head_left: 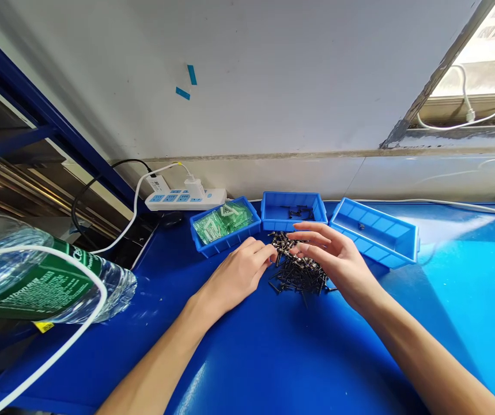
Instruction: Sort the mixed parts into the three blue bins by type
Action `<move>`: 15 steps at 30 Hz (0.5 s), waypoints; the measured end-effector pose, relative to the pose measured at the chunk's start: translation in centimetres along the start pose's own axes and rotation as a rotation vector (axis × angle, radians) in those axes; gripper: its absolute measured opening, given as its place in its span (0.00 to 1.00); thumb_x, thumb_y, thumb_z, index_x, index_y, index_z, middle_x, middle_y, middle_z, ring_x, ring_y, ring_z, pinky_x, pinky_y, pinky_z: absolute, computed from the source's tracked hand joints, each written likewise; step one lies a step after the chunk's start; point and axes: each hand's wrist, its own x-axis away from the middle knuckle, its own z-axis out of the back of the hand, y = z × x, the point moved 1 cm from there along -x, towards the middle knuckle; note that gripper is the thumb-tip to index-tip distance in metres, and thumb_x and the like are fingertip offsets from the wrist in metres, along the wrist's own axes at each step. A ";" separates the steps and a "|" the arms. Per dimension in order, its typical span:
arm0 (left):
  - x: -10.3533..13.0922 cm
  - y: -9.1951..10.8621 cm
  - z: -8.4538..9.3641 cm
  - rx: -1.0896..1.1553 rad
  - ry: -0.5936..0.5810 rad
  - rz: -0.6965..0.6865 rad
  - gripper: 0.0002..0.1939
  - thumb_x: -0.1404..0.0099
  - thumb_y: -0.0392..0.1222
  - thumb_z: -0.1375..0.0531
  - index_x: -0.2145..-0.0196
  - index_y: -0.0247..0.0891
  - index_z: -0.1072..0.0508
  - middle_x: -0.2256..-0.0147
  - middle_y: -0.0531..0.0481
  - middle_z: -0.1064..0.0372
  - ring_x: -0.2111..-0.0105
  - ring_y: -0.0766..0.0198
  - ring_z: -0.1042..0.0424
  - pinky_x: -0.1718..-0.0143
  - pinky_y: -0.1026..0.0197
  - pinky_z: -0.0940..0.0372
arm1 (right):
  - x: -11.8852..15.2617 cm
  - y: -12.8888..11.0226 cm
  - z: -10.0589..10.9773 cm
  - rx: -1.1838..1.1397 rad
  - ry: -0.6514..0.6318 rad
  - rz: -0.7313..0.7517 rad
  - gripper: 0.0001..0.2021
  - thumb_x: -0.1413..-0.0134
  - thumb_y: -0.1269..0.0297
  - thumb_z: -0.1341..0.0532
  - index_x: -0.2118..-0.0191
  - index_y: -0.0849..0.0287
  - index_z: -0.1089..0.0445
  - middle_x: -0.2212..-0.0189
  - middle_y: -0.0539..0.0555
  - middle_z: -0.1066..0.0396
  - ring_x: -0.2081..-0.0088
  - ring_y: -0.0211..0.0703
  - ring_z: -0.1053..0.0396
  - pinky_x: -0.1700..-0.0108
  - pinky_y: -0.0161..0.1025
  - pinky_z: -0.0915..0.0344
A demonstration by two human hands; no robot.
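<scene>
White cable [105,297] loops closest, crossing a clear bottle [117,288] with green label at far left; frame edge cuts off both. Three blue bins in a row at the back of the blue counter [247,357]. Left bin [230,241], angled: green-printed clear packets [232,214], nearly filling it. Middle bin [273,223]: a few dark screws [299,212] on its floor. Right bin [381,223], angled the other way: one small dark piece [361,226], too small to identify. Pile of black screws [303,274] loose on the counter, just in front of the middle bin, between the two hands. Left hand [247,259] at the pile's left side, fingers curled, tips hidden; cannot tell whether they grip a screw. Right hand [337,256] over the pile's right side, fingers parted, released, covering some screws and the near corner of the right bin. Open room on the counter in front of the pile and to the right, bright sun there. Power strip [212,199] behind the left bin, its near end partly screened. Both forearms run out of frame below.
</scene>
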 end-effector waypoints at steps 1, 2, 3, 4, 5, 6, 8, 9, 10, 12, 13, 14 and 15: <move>0.0 0.1 0.1 0.023 0.031 0.009 0.09 0.32 0.24 0.39 0.62 0.36 0.27 0.65 0.49 0.26 0.63 0.59 0.26 0.60 0.59 0.29 | 0.0 0.0 0.0 0.034 -0.002 0.018 0.17 0.47 0.55 0.28 0.51 0.52 0.22 0.58 0.55 0.17 0.61 0.47 0.18 0.52 0.46 0.23; -0.1 0.1 0.2 0.057 0.069 0.023 0.09 0.31 0.24 0.40 0.62 0.37 0.27 0.65 0.50 0.26 0.64 0.61 0.26 0.61 0.61 0.29 | 0.0 -0.1 0.0 0.076 -0.005 0.038 0.17 0.47 0.55 0.29 0.52 0.53 0.22 0.60 0.54 0.17 0.61 0.47 0.19 0.53 0.46 0.23; -0.1 0.2 0.2 0.102 0.111 0.039 0.09 0.31 0.24 0.39 0.62 0.37 0.27 0.65 0.51 0.26 0.65 0.62 0.26 0.61 0.62 0.29 | 0.1 -0.3 -0.1 0.126 -0.017 0.055 0.16 0.46 0.55 0.29 0.53 0.53 0.22 0.61 0.54 0.17 0.61 0.48 0.19 0.54 0.45 0.23; -0.2 0.3 0.3 0.156 0.153 0.055 0.09 0.32 0.24 0.39 0.61 0.38 0.27 0.65 0.53 0.27 0.67 0.64 0.26 0.62 0.63 0.30 | 0.1 -0.5 -0.2 0.185 -0.039 0.069 0.15 0.45 0.55 0.30 0.54 0.54 0.22 0.61 0.54 0.17 0.60 0.48 0.19 0.54 0.45 0.23; -0.2 0.3 0.3 0.214 0.195 0.072 0.09 0.32 0.25 0.38 0.61 0.38 0.27 0.65 0.54 0.27 0.67 0.66 0.26 0.61 0.65 0.29 | 0.2 -0.7 -0.3 0.247 -0.069 0.082 0.14 0.44 0.56 0.31 0.54 0.54 0.22 0.61 0.55 0.17 0.59 0.49 0.19 0.54 0.44 0.23; -0.3 0.4 0.3 0.272 0.233 0.088 0.09 0.32 0.26 0.37 0.60 0.39 0.27 0.65 0.54 0.26 0.67 0.67 0.26 0.61 0.65 0.29 | 0.3 -0.9 -0.4 0.307 -0.103 0.094 0.12 0.44 0.57 0.32 0.55 0.55 0.21 0.60 0.55 0.17 0.58 0.49 0.19 0.55 0.44 0.23; -0.4 0.5 0.3 0.390 0.285 0.121 0.09 0.33 0.28 0.37 0.59 0.40 0.26 0.65 0.55 0.26 0.67 0.67 0.24 0.59 0.66 0.28 | 0.6 -1.2 -0.6 0.405 -0.165 0.111 0.11 0.43 0.59 0.34 0.56 0.56 0.21 0.59 0.56 0.17 0.58 0.49 0.20 0.55 0.44 0.23; -0.4 0.6 0.3 0.447 0.297 0.141 0.09 0.33 0.29 0.37 0.58 0.40 0.26 0.65 0.55 0.25 0.67 0.67 0.24 0.59 0.66 0.28 | 0.6 -1.3 -0.7 0.436 -0.188 0.114 0.11 0.42 0.60 0.35 0.56 0.56 0.21 0.60 0.56 0.17 0.59 0.49 0.20 0.55 0.44 0.23; -0.5 0.7 0.3 0.501 0.303 0.160 0.09 0.33 0.29 0.37 0.58 0.41 0.26 0.65 0.55 0.25 0.66 0.67 0.23 0.59 0.66 0.27 | 0.7 -1.3 -0.8 0.450 -0.200 0.117 0.11 0.42 0.61 0.36 0.56 0.56 0.21 0.61 0.55 0.17 0.60 0.48 0.20 0.55 0.44 0.23; -0.5 0.8 0.3 0.594 0.297 0.192 0.10 0.34 0.30 0.36 0.57 0.41 0.26 0.66 0.55 0.25 0.66 0.67 0.23 0.58 0.65 0.26 | 0.8 -1.3 -0.8 0.436 -0.212 0.110 0.11 0.43 0.61 0.36 0.56 0.57 0.21 0.62 0.55 0.18 0.61 0.47 0.20 0.56 0.43 0.23; -0.5 0.8 0.3 0.632 0.295 0.207 0.10 0.35 0.31 0.36 0.57 0.41 0.26 0.66 0.55 0.26 0.65 0.67 0.23 0.58 0.65 0.26 | 0.8 -1.3 -0.9 0.414 -0.212 0.104 0.11 0.43 0.61 0.35 0.56 0.58 0.22 0.62 0.55 0.18 0.62 0.47 0.20 0.56 0.42 0.23; -0.4 0.8 0.3 0.666 0.293 0.222 0.11 0.36 0.31 0.35 0.57 0.41 0.27 0.66 0.56 0.26 0.65 0.67 0.23 0.58 0.65 0.26 | 0.8 -1.3 -0.9 0.388 -0.212 0.096 0.11 0.44 0.61 0.35 0.57 0.58 0.22 0.63 0.55 0.18 0.62 0.47 0.20 0.56 0.42 0.23; -0.4 0.9 0.2 0.698 0.292 0.236 0.13 0.37 0.31 0.34 0.56 0.42 0.27 0.66 0.56 0.27 0.66 0.67 0.23 0.59 0.65 0.26 | 0.7 -1.4 -0.9 0.366 -0.214 0.086 0.11 0.44 0.61 0.34 0.57 0.58 0.22 0.63 0.55 0.18 0.63 0.46 0.20 0.56 0.41 0.23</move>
